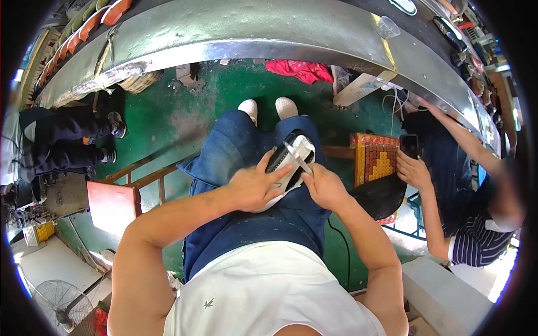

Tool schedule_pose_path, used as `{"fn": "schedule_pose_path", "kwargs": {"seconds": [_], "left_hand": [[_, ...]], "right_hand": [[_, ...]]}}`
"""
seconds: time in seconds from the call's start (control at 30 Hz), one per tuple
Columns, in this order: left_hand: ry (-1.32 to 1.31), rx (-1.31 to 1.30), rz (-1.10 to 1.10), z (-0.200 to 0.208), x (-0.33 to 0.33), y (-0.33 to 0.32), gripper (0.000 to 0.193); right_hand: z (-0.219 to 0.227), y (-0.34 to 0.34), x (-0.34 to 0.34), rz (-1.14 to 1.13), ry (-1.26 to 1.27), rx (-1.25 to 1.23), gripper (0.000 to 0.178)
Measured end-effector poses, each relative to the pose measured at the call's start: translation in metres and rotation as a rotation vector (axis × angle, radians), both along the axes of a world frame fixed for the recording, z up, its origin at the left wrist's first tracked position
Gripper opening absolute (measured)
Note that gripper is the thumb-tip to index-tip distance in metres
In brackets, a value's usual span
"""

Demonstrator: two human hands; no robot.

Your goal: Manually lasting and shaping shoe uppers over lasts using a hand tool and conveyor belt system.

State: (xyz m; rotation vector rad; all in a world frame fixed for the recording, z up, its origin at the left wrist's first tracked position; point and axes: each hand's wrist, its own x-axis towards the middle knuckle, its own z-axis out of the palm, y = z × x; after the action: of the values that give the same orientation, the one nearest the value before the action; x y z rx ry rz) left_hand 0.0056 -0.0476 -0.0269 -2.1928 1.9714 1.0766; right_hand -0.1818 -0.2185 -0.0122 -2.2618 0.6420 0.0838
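A black and white shoe point(303, 147) lies tilted across my lap, on blue denim. My left hand point(255, 187) grips its near side, with the fingers spread over the upper. My right hand point(326, 188) is closed around a slim, pale metal hand tool point(297, 157) that slants over the shoe's opening toward the upper left. The tool's exact kind and its tip are blurred. Both forearms come in from the sides of my white top.
A long metal-covered bench point(224, 33) curves across the far side, with a red cloth point(300, 70) beneath it. At my right a person holds a phone point(409, 147) beside a beaded seat point(376, 162). To my left stand a reddish stool point(115, 204) and a fan point(61, 302).
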Motion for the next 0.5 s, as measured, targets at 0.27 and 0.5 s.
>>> {"fn": "schedule_pose_path", "kwargs": {"seconds": [0.27,0.5], "left_hand": [[0.525,-0.238,0.702,-0.044,-0.011,0.036,0.075],[0.362,0.063,0.431,0.036,0.013,0.018,0.107]], "right_hand": [[-0.007,0.031,-0.012,0.095,0.062,0.024,0.034],[-0.013,0.021,-0.050,-0.211,-0.100,0.408,0.037]]}}
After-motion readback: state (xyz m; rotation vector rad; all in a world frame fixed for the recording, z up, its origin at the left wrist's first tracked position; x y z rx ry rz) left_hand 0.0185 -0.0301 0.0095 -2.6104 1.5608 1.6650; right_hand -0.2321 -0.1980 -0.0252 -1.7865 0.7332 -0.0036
